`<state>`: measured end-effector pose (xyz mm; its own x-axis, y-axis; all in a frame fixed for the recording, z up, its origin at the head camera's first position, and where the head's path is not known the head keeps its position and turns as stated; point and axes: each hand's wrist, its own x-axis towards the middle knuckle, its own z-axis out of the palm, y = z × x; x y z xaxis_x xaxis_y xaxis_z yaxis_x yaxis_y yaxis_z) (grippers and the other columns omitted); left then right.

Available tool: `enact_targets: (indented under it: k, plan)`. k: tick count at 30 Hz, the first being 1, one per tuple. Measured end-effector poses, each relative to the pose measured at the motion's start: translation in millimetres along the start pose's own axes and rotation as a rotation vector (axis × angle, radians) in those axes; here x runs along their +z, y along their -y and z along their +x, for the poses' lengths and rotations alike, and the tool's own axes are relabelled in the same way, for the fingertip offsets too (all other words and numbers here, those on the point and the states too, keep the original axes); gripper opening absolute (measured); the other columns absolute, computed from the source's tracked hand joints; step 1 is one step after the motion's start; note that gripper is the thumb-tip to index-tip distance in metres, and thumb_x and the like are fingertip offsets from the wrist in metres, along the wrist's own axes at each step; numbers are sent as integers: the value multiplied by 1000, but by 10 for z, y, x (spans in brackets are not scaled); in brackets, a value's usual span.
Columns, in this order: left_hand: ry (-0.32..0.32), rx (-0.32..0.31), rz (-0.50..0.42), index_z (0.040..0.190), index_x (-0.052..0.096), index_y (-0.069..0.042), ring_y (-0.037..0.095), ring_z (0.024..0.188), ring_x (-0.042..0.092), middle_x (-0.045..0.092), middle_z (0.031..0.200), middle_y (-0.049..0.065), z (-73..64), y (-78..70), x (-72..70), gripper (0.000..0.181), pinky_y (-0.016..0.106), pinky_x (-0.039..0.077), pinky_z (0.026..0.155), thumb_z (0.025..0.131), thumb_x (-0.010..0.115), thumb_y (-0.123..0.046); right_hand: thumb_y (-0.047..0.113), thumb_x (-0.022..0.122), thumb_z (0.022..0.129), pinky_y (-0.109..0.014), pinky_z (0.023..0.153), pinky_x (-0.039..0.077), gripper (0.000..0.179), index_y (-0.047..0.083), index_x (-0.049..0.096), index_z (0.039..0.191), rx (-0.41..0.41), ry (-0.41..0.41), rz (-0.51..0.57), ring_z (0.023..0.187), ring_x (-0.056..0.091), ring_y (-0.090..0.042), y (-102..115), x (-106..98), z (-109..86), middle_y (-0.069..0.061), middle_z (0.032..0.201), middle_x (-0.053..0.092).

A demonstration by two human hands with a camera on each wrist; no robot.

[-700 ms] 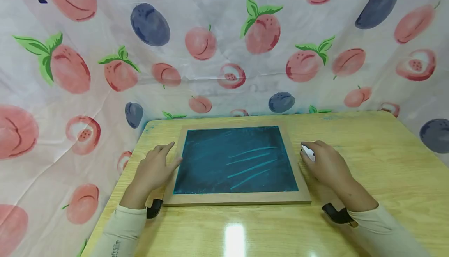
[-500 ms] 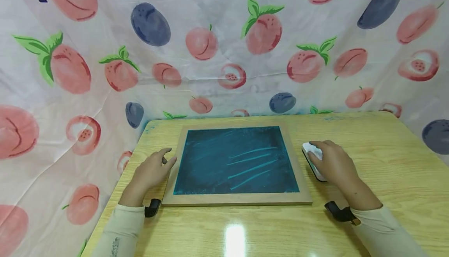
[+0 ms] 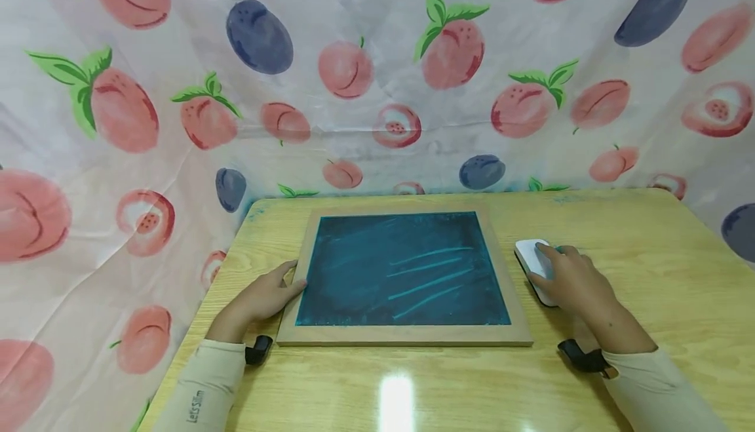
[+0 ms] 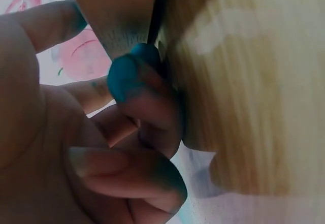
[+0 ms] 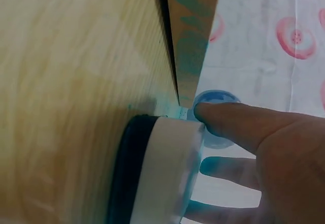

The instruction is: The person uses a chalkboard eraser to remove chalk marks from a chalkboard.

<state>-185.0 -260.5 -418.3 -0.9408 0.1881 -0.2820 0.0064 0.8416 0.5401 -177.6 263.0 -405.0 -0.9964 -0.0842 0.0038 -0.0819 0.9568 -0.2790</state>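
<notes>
A wood-framed chalkboard (image 3: 407,268) lies flat on the table, with several teal strokes on its right half. My left hand (image 3: 265,294) holds its left edge, the thumb on the frame and the other fingers bent against the side. Those fingers (image 4: 152,99) are stained teal in the left wrist view. Right of the board, a white-topped chalkboard eraser (image 3: 533,260) with a dark base rests on the table. My right hand (image 3: 578,284) lies over its right part, fingers fairly straight. In the right wrist view, the fingertips (image 5: 213,165) are at the eraser's edge (image 5: 167,168).
The pale wooden table (image 3: 330,392) bears teal dust at its back edge. A peach-printed cloth (image 3: 366,114) hangs behind and along the left. Black camera mounts (image 3: 580,356) sit at both wrists.
The eraser has come down flat on the table, and my right hand has drawn back rightward over it, uncovering more of its top. My left hand came off the frame briefly and is back on it.
</notes>
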Motion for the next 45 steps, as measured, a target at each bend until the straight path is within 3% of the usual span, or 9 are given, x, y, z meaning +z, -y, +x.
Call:
enact_targets:
  k: [5, 7, 16, 22, 31, 45]
  plan:
    - [12, -14, 10, 160, 21, -7, 19, 78, 65, 67, 87, 7, -10, 15, 20, 75, 41, 51, 77, 103, 49, -47, 26, 73, 90, -63, 74, 51, 70, -12, 45, 142, -7, 23, 28, 101, 54, -61, -28, 73, -27, -47, 124, 45]
    - [12, -22, 19, 160, 20, -9, 15, 71, 62, 66, 86, 5, -30, 31, 12, 74, 37, 49, 71, 104, 49, -46, 26, 73, 89, -61, 74, 51, 71, -13, 45, 142, -29, 25, 32, 99, 57, -59, -28, 105, -27, -47, 120, 48]
    - [5, -17, 10, 161, 21, -11, 15, 65, 61, 64, 83, 4, -79, 50, 9, 72, 34, 47, 67, 104, 50, -44, 19, 72, 87, -51, 67, 51, 70, -14, 43, 142, -69, 36, 35, 90, 62, -46, -16, 105, -52, -45, 118, 55]
    - [9, -9, 7, 161, 21, -12, 16, 64, 59, 63, 83, 4, -58, 58, -3, 74, 33, 45, 64, 103, 51, -46, 24, 71, 90, -50, 66, 51, 73, -12, 40, 145, -58, 60, 23, 91, 61, -47, -8, 64, -39, -45, 118, 53]
    - [16, -1, -4, 161, 20, -13, 15, 66, 61, 64, 84, 4, 7, 77, 27, 75, 33, 47, 68, 103, 50, -49, 21, 66, 93, -57, 65, 50, 67, -9, 40, 147, -57, 69, -3, 93, 59, -53, -24, 53, -40, -45, 116, 50]
    - [22, 1, 9, 161, 19, -11, 16, 63, 56, 61, 83, 5, 45, 26, 5, 76, 33, 44, 64, 103, 49, -50, 29, 55, 96, -58, 68, 50, 67, -4, 35, 151, -56, 32, 7, 91, 58, -48, 83, -59, -47, -43, 119, 47]
